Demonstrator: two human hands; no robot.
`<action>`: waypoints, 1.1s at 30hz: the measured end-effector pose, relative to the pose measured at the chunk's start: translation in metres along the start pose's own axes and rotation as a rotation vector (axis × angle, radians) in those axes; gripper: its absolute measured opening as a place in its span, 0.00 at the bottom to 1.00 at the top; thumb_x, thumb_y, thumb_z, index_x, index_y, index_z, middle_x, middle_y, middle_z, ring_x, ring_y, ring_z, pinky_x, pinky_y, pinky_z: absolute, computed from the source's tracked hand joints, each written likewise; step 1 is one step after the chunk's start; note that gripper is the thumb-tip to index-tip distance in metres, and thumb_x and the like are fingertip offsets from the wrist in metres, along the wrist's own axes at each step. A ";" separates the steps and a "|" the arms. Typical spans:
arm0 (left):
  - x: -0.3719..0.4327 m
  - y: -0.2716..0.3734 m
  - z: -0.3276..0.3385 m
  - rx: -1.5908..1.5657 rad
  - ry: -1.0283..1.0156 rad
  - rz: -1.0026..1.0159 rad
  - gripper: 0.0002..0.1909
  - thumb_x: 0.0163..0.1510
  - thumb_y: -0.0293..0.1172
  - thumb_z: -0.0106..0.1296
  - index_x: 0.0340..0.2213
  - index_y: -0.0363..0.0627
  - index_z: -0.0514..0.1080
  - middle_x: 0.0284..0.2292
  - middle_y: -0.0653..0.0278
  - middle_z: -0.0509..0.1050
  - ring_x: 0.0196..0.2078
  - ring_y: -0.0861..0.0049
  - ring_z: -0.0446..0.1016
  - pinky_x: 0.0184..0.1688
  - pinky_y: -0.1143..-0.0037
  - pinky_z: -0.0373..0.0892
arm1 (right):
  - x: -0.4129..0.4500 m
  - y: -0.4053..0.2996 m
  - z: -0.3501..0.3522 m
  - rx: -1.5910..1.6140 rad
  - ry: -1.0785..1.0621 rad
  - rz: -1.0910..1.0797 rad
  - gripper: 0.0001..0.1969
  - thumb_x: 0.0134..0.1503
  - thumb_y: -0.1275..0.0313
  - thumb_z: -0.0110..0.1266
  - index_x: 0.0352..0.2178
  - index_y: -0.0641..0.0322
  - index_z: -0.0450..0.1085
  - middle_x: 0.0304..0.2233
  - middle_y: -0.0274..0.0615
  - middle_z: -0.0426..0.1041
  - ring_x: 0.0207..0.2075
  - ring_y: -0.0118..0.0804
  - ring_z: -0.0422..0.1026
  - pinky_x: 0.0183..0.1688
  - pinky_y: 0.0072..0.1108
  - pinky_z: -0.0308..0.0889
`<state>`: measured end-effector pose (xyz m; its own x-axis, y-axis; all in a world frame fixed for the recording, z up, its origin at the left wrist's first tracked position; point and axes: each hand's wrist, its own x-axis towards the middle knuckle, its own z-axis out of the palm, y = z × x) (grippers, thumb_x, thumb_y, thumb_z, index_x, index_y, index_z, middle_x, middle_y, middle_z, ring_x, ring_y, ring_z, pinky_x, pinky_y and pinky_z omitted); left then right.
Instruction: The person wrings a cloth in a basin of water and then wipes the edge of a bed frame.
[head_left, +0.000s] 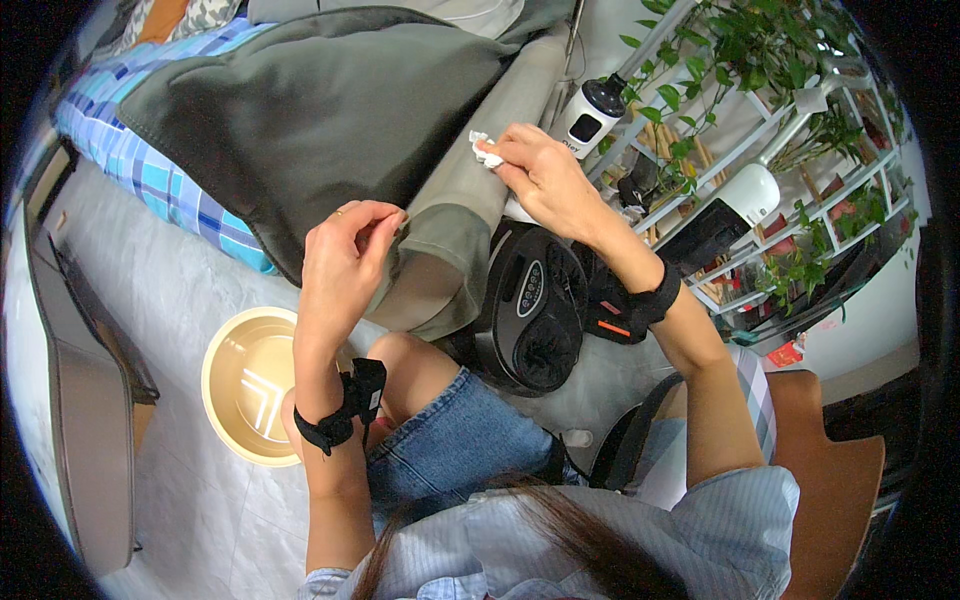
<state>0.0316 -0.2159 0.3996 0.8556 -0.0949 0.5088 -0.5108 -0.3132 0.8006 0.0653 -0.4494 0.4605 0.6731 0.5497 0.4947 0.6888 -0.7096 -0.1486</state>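
Note:
My right hand (547, 176) pinches a crumpled white tissue (484, 150) between thumb and fingers, raised over a long fold of sheer grey-green fabric (480, 157). My left hand (349, 259) is to its left, thumb and forefinger tips together, at the left edge of that fabric. Whether those fingertips hold the fabric or something tiny is too small to tell. Through the sheer lower end a beige shape shows. Behind both hands a dark grey cloth (322, 112) drapes over a blue plaid-covered bed (161, 150). Each wrist wears a black strap.
A cream plastic basin (221, 390) stands on the floor by my knee. A black foot massager (536, 307) is below my right hand. Two stick floor cleaners (592, 112) lean near a white plant rack (742, 187). A brown chair (817, 442) stands at right, a grey panel (90, 420) at left.

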 end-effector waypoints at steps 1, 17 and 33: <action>0.000 0.000 0.002 -0.004 -0.002 -0.013 0.07 0.49 0.26 0.50 0.29 0.34 0.73 0.22 0.55 0.72 0.21 0.71 0.70 0.26 0.77 0.65 | -0.002 -0.003 -0.001 0.025 -0.018 0.013 0.12 0.51 0.76 0.45 0.38 0.68 0.68 0.28 0.48 0.64 0.33 0.46 0.64 0.36 0.28 0.61; 0.014 -0.007 0.014 -0.001 0.005 -0.106 0.05 0.51 0.24 0.50 0.28 0.34 0.73 0.22 0.60 0.73 0.22 0.80 0.69 0.27 0.81 0.65 | -0.006 0.010 -0.007 0.940 -0.312 0.004 0.11 0.53 0.76 0.48 0.38 0.67 0.70 0.31 0.40 0.70 0.35 0.32 0.68 0.38 0.22 0.61; 0.024 -0.018 0.018 0.027 0.004 -0.155 0.05 0.50 0.24 0.50 0.28 0.36 0.74 0.21 0.61 0.72 0.21 0.80 0.69 0.26 0.81 0.64 | 0.060 0.246 -0.001 -0.260 0.138 0.348 0.16 0.49 0.76 0.44 0.40 0.59 0.71 0.38 0.49 0.71 0.40 0.49 0.69 0.44 0.29 0.62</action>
<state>0.0626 -0.2294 0.3920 0.9237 -0.0394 0.3812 -0.3702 -0.3490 0.8609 0.2745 -0.5917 0.4542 0.7983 0.2071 0.5656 0.3253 -0.9385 -0.1155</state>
